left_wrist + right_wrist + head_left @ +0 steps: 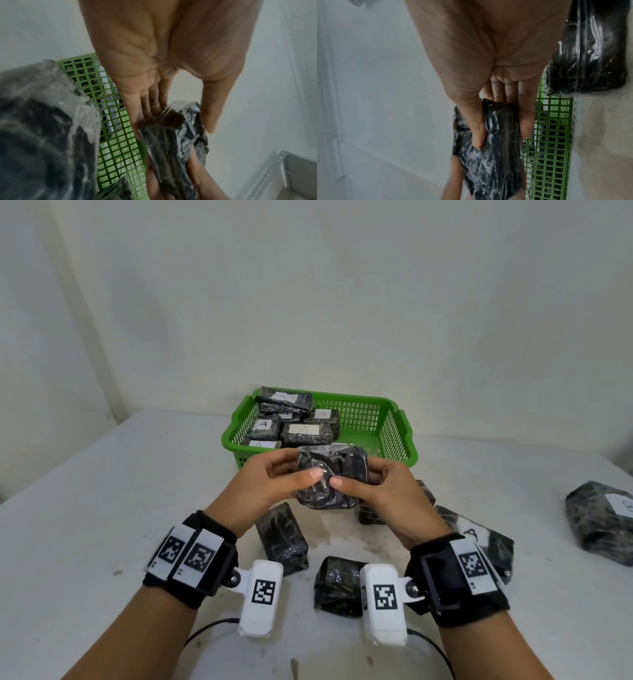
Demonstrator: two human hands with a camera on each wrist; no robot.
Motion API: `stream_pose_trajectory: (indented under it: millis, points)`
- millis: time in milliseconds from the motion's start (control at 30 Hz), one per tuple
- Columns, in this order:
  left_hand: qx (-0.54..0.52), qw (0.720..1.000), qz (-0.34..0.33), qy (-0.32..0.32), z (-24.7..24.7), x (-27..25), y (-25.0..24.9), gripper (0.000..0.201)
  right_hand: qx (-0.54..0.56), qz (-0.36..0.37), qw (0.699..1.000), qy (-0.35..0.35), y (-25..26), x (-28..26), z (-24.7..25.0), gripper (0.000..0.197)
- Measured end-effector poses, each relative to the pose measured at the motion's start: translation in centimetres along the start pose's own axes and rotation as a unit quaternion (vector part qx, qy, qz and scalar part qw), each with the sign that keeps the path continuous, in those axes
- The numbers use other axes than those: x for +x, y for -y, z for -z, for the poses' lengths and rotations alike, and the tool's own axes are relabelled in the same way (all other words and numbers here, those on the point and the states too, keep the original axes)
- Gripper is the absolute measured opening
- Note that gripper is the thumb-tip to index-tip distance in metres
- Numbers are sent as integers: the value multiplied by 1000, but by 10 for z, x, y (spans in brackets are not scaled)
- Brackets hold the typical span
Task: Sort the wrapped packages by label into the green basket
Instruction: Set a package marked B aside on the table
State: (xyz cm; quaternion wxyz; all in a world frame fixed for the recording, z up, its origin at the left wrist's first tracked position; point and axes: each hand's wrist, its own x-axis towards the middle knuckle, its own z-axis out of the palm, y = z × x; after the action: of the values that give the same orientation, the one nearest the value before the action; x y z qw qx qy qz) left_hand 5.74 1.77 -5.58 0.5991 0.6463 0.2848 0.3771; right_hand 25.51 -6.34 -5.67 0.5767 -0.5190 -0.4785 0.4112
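Observation:
Both hands hold one black plastic-wrapped package [330, 474] [173, 146] [489, 159] in the air, just in front of the green basket [394, 433] [116, 142] [549, 148]. My left hand [274, 484] [171, 120] grips its left side, thumb on top and fingers underneath. My right hand [376, 487] [501, 132] grips the right side the same way. No label shows on the face turned toward me. Several packages marked "A" [301, 431] fill the left half of the basket.
Loose black packages lie on the white table [102, 525]: one [282, 537] under my left hand, one [337, 585] between my wrists, one labelled "A" [486, 542] by my right wrist. A bigger labelled package [603, 518] sits far right. The basket's right half holds nothing.

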Motion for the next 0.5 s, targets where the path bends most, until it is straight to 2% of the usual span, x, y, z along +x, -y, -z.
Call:
stream_pose_trajectory:
  millis: [133,300,400,500]
  points:
    - [18,1000,-20,-16,1,1,1,56,1,10,1000,6,3,-1,-2,33]
    - [34,999,-33,-12,-1,0,-1,45,-1,25,1000,-18,2,-1,-1,31]
    - [48,996,-57,-40,-1,-1,-3,43,-18,32,999,-11,3,0,-2,47]
    - [49,994,-84,-40,3,-1,-4,45,16,-19,999,41,4,0,-3,60]
